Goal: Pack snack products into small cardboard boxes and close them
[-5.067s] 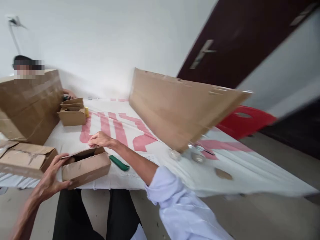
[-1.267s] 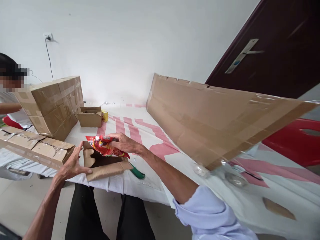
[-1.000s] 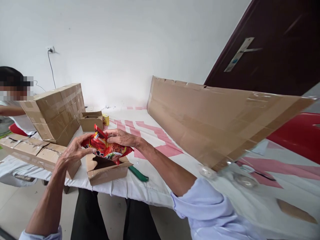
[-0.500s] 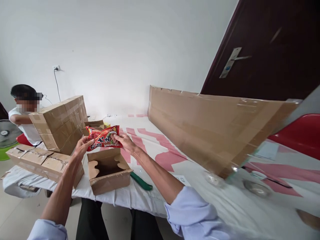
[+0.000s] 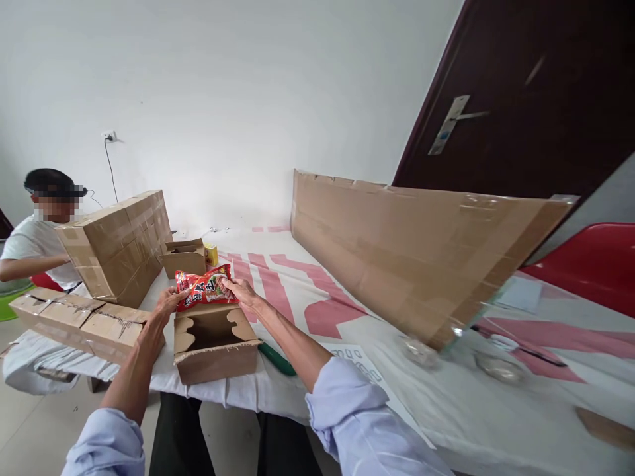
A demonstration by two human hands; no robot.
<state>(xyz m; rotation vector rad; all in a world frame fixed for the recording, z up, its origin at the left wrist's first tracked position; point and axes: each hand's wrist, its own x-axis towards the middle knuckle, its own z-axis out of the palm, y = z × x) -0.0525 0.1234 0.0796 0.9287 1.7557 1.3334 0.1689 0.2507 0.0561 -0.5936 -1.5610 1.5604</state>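
Note:
Between my two hands is a red printed food packet (image 5: 202, 285) with a noodle-like picture on it. My left hand (image 5: 169, 301) pinches its left end, and my right hand (image 5: 239, 291) grips the right end. Just below the packet stands an open cardboard box (image 5: 216, 362) with its flaps up; the inside is dark and I cannot make out any contents. The packet overlaps the box's back flap from my view. A dark green curved object (image 5: 276, 359) lies to the right of the box, partly behind my right forearm.
Behind the packet stand a smaller open carton (image 5: 183, 259) and a yellow box (image 5: 211, 254). Taped cartons (image 5: 116, 244) are at the left, with a person (image 5: 42, 231) beyond. A cardboard panel (image 5: 411, 251) runs along the right. A printed sheet (image 5: 370, 370) lies near my right arm.
Both hands have lowered the red packet toward the open box and slightly left. The person at the left has shifted an arm. More of the printed sheet shows.

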